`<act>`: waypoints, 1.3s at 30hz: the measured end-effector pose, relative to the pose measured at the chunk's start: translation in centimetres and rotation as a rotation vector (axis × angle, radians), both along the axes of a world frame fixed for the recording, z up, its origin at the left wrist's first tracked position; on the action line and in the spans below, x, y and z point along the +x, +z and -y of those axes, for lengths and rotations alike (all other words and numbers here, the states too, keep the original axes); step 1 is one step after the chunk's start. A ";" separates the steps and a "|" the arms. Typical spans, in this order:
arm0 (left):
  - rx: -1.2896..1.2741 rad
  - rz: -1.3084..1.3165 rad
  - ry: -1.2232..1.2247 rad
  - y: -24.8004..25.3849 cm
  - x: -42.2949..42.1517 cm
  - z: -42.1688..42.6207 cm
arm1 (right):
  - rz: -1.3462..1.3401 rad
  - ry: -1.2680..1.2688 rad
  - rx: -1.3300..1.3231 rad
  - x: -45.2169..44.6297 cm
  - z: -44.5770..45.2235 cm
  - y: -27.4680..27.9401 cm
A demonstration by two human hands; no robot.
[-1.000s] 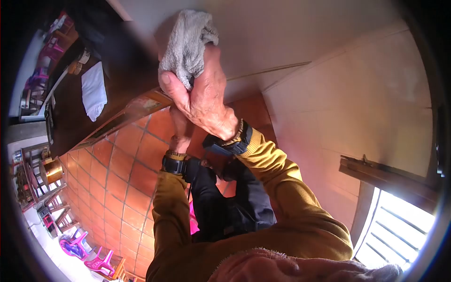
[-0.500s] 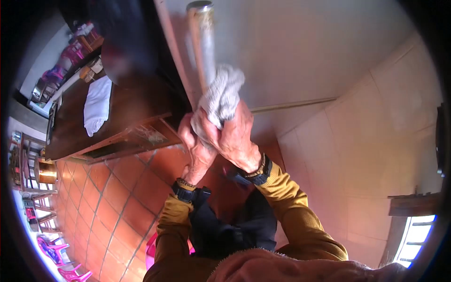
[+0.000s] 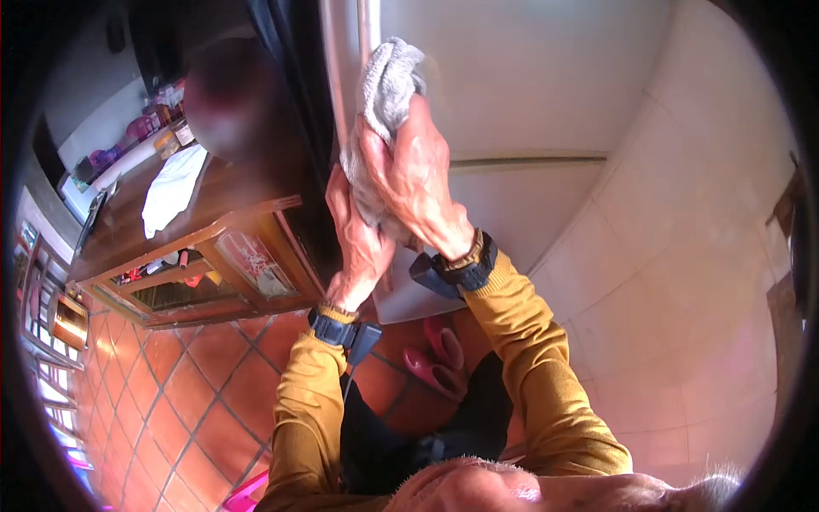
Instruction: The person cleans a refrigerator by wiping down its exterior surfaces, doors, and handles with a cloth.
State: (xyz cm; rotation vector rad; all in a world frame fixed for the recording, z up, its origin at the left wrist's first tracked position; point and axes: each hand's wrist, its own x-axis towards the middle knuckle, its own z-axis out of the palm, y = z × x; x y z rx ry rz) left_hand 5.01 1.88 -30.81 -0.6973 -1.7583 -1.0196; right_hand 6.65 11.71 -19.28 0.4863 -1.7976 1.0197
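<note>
A damp-looking whitish-grey cloth (image 3: 391, 81) is bunched in both hands, at the edge of a tall pale panel (image 3: 520, 77) with a horizontal seam, which looks like a refrigerator front. My right hand (image 3: 418, 175) is closed round the cloth's middle, fingers wrapped over it. Lower and to the left, my left hand (image 3: 358, 243) is closed on the cloth's lower part. The cloth's top end sticks up beyond my fingers beside a light vertical strip (image 3: 368, 26). What lies under the cloth is hidden. Dark straps with small boxes are on both wrists.
To the left stands a brown wooden cabinet (image 3: 230, 230) with glass doors; a folded white cloth (image 3: 173, 188) lies on top. A dark curtain (image 3: 299, 60) hangs behind it. Pink boots (image 3: 431, 358) stand on the red tiled floor (image 3: 196, 397). Pale tiled wall (image 3: 674, 324) is at right.
The hands and cloth have moved upward along the panel's edge. The metal-capped bar that rose above the cloth no longer shows. The view has shifted, bringing the cabinet front and pink boots into sight.
</note>
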 end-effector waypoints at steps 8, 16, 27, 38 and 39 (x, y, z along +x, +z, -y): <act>0.169 -0.061 -0.042 -0.1 -0.6 -1.2 | -0.129 -0.079 0.073 -0.3 0.3 -0.6; 0.044 -0.111 0.127 -0.7 -0.7 -1.0 | -0.889 -0.587 0.166 -6.3 0.9 9.6; 0.039 -0.093 0.130 -1.7 -1.4 -0.9 | -0.350 -0.402 0.193 -3.0 1.2 4.2; -0.017 -0.097 0.110 -1.6 -0.5 -0.8 | -0.352 -0.521 0.506 -3.2 -0.8 8.3; -0.019 -0.094 0.110 -1.4 -0.2 -0.8 | -0.578 -0.738 0.688 -4.7 -1.7 10.5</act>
